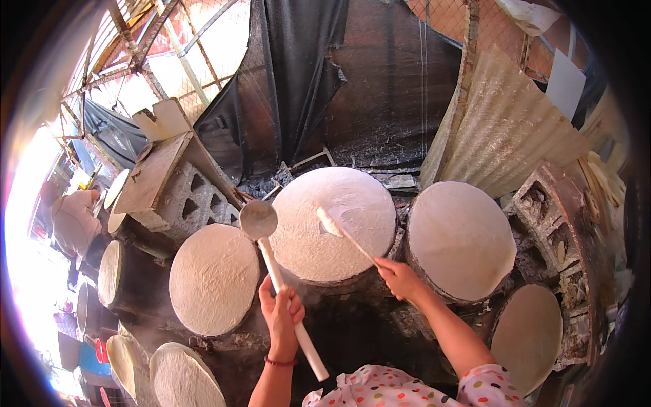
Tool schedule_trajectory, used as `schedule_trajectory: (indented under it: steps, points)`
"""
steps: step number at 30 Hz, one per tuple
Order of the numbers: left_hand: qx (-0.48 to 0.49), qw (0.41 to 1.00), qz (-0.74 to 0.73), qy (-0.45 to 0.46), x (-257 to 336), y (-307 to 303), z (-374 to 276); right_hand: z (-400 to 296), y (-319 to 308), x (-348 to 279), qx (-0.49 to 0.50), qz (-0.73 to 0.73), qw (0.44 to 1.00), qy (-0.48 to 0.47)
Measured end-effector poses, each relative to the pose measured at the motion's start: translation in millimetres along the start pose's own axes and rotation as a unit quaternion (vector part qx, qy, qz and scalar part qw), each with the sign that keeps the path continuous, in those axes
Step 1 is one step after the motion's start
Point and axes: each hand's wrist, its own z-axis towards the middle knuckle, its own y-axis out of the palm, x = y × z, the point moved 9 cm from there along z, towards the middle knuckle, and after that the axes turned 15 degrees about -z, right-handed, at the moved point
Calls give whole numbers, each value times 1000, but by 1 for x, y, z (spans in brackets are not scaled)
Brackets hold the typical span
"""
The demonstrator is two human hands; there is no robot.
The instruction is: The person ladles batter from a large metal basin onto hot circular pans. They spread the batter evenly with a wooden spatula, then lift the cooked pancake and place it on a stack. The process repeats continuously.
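Note:
My left hand (284, 310) grips the pale handle of a ladle (258, 220), its round bowl raised beside the middle griddle. In my right hand (399, 279) is the thin stick of a batter spreader (333, 224). The spreader's coated head rests on a wide sheet of pale batter (305, 254), which covers the middle round griddle. Around the head the batter is smeared and uneven, with a small darker patch. A second pale round sheet (214, 280) lies on the griddle to the left, rough on top. To the right lies a smoother round sheet (462, 239).
Another round disc (529, 336) is at lower right. Concrete blocks (203, 198) with a board stand behind left; more blocks (539, 219) are at right. Thin round sheets (183, 379) are at lower left. Another person (76, 221) bends at far left. Black sheeting (305, 86) hangs behind.

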Motion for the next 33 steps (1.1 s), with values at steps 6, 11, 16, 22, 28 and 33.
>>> schedule_trajectory:
  steps: [6, 11, 16, 22, 28, 33]
  points:
    - [10, 996, 88, 16, -50, 13, 41, -57, 14, 15, 190, 4, 972, -135]
    - [13, 989, 146, -21, -109, 10, 36, -47, 99, 40, 80, 362, 922, 109]
    - [56, 996, 68, -14, -123, 5, 19, 1, 96, -19, 191, 169, 946, -202]
    - [-2, 771, -579, -265, -85, 64, 25, -5, 38, -44, 238, 108, 945, -198]
    - [-77, 841, -507, -173, -48, 86, 1, -6, 29, 31, 167, 300, 939, 14]
    - [-33, 815, -534, -221, -55, 65, -12, -44, 58, 5, 266, -44, 954, -134]
